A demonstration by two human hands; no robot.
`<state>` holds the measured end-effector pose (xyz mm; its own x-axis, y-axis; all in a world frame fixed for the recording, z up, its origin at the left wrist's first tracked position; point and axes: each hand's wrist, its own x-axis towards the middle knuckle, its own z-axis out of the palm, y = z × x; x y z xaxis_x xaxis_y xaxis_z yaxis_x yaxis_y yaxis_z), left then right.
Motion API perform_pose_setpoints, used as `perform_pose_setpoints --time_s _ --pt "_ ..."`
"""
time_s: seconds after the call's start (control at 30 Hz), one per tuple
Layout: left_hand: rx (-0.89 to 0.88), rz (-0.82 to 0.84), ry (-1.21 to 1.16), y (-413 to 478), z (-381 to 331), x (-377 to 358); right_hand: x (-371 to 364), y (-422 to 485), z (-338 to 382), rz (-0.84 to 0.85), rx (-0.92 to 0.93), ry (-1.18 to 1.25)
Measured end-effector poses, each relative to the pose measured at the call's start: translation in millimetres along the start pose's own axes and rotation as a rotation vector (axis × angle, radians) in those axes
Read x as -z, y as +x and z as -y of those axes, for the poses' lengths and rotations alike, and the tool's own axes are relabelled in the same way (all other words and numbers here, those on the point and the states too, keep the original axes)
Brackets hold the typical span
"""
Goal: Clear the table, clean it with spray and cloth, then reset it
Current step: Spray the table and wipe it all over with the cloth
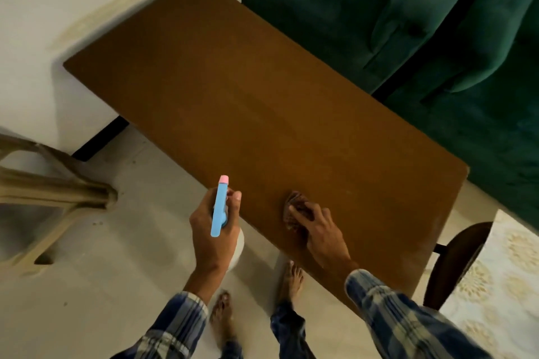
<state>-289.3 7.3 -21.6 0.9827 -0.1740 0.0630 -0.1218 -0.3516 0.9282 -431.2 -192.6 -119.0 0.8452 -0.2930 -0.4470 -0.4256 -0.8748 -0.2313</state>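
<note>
- The cloth, a small brownish bunched rag, lay on the desk directly under the fingers of the right grip, near the desk's front edge.
- The right grip was spread over the cloth, fingers laid across it and pressing it to the surface. It was not closed around anything.
- The spray bottle, with a blue head and pink nozzle tip, was held upright in the left grip. The grip was wrapped around the neck with one finger forward at the trigger, and the nozzle pointed over the desk's front edge.
- The left grip hung beside the desk, above the floor, apart from the right grip and to its left.
- Beyond both grips the desk top carried nothing visible except the cloth. Clearing was judged complete.
- Cleaning was judged in progress: only the patch under the right grip was being wiped, and the surface ahead of it showed no obvious wet film.
- Left to do, by judgement: wipe the far half, set down the bottle and cloth, return the items. No items for resetting were in view.
- Outward from the grips: a green sofa stood beyond the desk's far edge, a beige plastic chair left of the left grip, and a dark wooden seat and a patterned fabric right of the right grip.
</note>
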Motion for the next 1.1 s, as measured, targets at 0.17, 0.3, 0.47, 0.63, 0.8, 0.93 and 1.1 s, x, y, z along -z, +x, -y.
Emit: perform_pose_setpoints --time_s 0.17,0.3,0.47,0.63,0.8,0.93,1.1 --pt "-0.062 0.090 0.008 5 -14 -47 15 45 -26 -0.244 -0.432 0.275" --pt "-0.118 0.143 0.011 15 -24 -89 33 87 -32 -0.162 0.002 0.095" --pt "-0.092 0.237 0.030 24 -45 -155 53 86 -117 -0.270 -0.327 0.251" --pt "-0.090 0.314 0.045 33 -70 -216 64 56 -174 -0.269 -0.526 0.321" --pt "-0.149 0.401 0.052 51 -94 -259 54 51 -207 0.035 0.044 0.045" --pt "-0.163 0.436 0.040 73 -96 -274 63 60 -204 -0.316 -0.460 0.287" --pt "-0.187 0.454 0.034 107 -89 -278 78 112 -147 -0.197 -0.276 0.290"
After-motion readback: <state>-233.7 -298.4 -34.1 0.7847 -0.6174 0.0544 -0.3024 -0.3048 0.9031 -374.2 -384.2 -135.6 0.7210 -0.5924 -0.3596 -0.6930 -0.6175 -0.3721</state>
